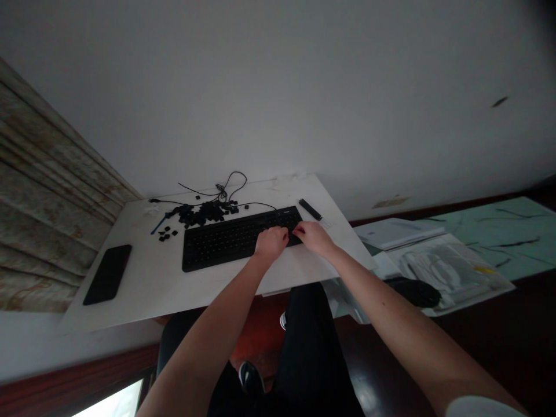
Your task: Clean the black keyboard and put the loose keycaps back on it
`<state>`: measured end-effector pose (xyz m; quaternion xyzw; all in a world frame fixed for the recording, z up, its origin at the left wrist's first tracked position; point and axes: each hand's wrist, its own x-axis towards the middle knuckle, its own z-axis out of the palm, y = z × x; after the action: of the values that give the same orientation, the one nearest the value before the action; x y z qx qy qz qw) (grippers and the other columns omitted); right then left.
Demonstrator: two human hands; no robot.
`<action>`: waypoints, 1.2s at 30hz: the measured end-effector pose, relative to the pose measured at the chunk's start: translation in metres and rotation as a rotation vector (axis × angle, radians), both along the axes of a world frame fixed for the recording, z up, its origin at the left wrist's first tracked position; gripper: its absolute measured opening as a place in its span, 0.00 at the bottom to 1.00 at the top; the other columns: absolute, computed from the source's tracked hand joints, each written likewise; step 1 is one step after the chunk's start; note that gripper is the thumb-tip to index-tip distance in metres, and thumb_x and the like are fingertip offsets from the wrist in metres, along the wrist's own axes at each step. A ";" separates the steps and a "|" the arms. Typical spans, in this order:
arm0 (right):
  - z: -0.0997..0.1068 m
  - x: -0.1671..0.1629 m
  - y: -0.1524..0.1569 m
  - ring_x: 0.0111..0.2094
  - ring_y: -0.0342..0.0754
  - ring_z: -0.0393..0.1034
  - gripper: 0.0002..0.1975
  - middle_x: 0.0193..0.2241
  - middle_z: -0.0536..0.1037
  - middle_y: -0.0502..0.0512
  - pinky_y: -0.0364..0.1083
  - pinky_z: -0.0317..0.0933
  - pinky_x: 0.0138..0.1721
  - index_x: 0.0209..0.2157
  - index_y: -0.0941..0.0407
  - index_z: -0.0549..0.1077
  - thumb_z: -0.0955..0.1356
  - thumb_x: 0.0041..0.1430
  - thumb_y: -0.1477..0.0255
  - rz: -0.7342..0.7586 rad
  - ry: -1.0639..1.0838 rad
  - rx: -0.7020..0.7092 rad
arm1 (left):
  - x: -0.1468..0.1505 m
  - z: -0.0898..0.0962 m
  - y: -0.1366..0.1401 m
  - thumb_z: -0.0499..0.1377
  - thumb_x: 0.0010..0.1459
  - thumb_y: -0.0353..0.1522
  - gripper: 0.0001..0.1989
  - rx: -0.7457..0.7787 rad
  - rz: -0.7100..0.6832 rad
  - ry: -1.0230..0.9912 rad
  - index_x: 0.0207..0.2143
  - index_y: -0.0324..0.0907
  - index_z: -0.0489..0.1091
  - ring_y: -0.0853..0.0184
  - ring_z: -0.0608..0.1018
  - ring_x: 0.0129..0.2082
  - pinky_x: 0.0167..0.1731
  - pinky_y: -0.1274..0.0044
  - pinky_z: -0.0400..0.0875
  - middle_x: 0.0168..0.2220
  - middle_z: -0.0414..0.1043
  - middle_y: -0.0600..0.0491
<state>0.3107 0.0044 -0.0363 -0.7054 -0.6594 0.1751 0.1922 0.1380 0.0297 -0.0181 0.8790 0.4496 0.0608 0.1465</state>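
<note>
A black keyboard [221, 237] lies across the white table, its right end under my hands. Over its right part rests my left hand [271, 242], fingers curled and closed. My right hand [313, 236] is at the keyboard's right end, thumb and fingertips pinched together. Whatever is between the fingers of either hand is too small or hidden to make out. Behind the keyboard is a loose heap of small black keycaps [204, 214], with several more scattered to its left. A thin blue tool [160, 223] touches the left edge of the heap.
A black phone [108, 274] lies at the table's left. A black bar-shaped object [310, 209] sits beyond my right hand. The cable [222, 193] loops behind the keycaps near the wall. Papers [399, 233] and a dark pouch-like object [414, 291] are on a lower surface at right.
</note>
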 end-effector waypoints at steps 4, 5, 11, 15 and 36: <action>0.001 -0.001 0.000 0.37 0.51 0.75 0.06 0.34 0.82 0.58 0.44 0.59 0.34 0.33 0.56 0.79 0.69 0.61 0.72 -0.002 -0.034 -0.031 | 0.002 0.004 0.000 0.49 0.66 0.32 0.14 0.001 -0.008 0.064 0.42 0.45 0.75 0.59 0.80 0.42 0.41 0.70 0.74 0.43 0.78 0.47; 0.002 -0.001 0.000 0.37 0.50 0.75 0.06 0.34 0.82 0.58 0.44 0.59 0.34 0.34 0.57 0.79 0.68 0.62 0.71 0.000 -0.048 -0.034 | 0.002 0.005 0.000 0.49 0.66 0.32 0.14 -0.001 -0.013 0.080 0.42 0.45 0.75 0.58 0.80 0.43 0.41 0.70 0.74 0.43 0.78 0.47; 0.003 -0.002 -0.001 0.37 0.51 0.75 0.08 0.35 0.82 0.59 0.44 0.59 0.34 0.34 0.57 0.78 0.67 0.63 0.71 0.012 -0.108 -0.031 | 0.000 0.007 0.005 0.49 0.67 0.34 0.16 -0.027 -0.032 0.107 0.43 0.45 0.76 0.56 0.80 0.42 0.42 0.68 0.74 0.43 0.79 0.45; 0.002 -0.004 -0.004 0.38 0.52 0.75 0.09 0.35 0.82 0.60 0.45 0.59 0.35 0.35 0.57 0.78 0.66 0.64 0.70 0.016 -0.148 -0.018 | -0.002 0.006 0.009 0.51 0.67 0.36 0.15 -0.079 -0.012 0.049 0.44 0.47 0.77 0.58 0.80 0.42 0.42 0.69 0.73 0.42 0.79 0.47; -0.001 -0.009 -0.010 0.39 0.53 0.75 0.10 0.37 0.81 0.61 0.46 0.59 0.37 0.36 0.57 0.75 0.64 0.67 0.71 0.027 -0.248 0.020 | 0.004 0.003 0.011 0.56 0.64 0.42 0.12 -0.158 0.182 -0.060 0.42 0.49 0.77 0.59 0.80 0.42 0.41 0.71 0.72 0.41 0.80 0.49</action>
<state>0.3022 -0.0053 -0.0370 -0.7107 -0.6893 0.0824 0.1139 0.1422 0.0407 -0.0148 0.8180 0.5265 0.0644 0.2227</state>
